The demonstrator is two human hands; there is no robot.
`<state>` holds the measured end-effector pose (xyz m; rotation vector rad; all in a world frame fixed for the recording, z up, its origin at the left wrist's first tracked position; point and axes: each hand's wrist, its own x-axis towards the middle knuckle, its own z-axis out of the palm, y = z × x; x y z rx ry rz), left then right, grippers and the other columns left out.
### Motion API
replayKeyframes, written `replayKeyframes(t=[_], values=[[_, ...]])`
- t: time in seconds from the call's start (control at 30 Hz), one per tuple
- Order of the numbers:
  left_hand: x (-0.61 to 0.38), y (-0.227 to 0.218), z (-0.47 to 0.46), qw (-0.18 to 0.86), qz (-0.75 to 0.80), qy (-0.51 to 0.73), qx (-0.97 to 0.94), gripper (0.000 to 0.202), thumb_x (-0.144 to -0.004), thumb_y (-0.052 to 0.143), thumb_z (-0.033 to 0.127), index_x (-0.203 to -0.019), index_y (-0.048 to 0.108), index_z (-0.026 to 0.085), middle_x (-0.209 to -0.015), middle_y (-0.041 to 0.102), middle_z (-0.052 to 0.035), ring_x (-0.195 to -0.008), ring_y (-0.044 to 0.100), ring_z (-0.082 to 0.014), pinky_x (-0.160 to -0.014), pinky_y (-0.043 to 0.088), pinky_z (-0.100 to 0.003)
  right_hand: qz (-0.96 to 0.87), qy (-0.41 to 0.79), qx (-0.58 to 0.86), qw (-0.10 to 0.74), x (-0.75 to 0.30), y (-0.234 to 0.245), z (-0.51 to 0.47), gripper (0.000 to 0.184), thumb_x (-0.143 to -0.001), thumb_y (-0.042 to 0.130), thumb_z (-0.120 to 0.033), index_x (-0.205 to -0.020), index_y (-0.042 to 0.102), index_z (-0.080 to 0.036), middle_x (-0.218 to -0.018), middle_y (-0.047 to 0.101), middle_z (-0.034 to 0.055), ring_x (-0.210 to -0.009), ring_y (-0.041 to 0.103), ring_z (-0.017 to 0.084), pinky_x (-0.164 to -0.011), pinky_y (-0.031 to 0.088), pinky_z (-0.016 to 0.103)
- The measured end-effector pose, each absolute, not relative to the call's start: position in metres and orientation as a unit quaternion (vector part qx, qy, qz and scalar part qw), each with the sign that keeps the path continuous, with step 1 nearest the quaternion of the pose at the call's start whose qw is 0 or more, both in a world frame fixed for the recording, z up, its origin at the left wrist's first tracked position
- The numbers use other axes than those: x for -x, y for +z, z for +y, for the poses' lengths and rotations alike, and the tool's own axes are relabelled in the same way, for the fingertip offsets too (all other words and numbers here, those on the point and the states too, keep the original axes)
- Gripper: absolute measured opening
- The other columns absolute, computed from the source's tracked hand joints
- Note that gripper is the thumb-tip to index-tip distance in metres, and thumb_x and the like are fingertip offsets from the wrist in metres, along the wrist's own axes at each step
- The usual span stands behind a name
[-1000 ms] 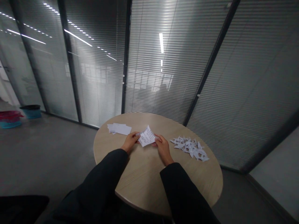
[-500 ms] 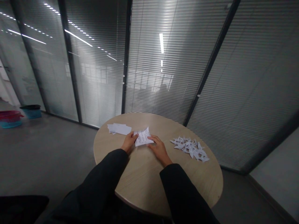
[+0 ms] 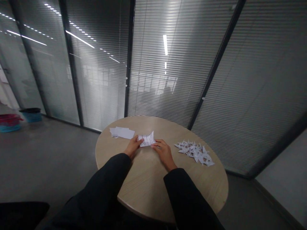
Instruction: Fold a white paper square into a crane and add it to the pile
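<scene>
A small printed sheet of paper (image 3: 146, 140) lies partly folded on the round wooden table (image 3: 153, 185). My left hand (image 3: 133, 146) pinches its left edge with fingers closed. My right hand (image 3: 162, 151) presses its fingertips on the sheet's right corner, against the tabletop. Both arms wear dark sleeves.
A stack of flat white sheets (image 3: 122, 132) lies on the table to the left of my hands. A heap of several folded paper pieces (image 3: 195, 152) lies to the right. Glass walls with blinds stand behind the table. Coloured tubs (image 3: 11, 123) sit on the floor far left.
The sheet was held up between both hands; it has come down flat onto the table and is folded smaller, with both hands pressing on it.
</scene>
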<state>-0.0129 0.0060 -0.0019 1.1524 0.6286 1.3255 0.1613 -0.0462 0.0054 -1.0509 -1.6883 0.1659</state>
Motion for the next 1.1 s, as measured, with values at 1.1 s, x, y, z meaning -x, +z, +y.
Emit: replayKeyframes(t=[1.1], values=[[0.012,0.016,-0.018,0.737,0.153,0.434,-0.495,0.049,-0.071,0.073,0.029,-0.117,0.061,0.014,-0.114,0.062,-0.0134,-0.094,0.06,-0.0186,-0.087,0.044,-0.03,-0.643,0.117,0.456,0.605,-0.158,0.008,-0.05,0.014,-0.073,0.066,-0.035,-0.074,0.069,-0.021,-0.098,0.057,0.0064,-0.089,0.06,0.019,-0.072,0.054,0.032]])
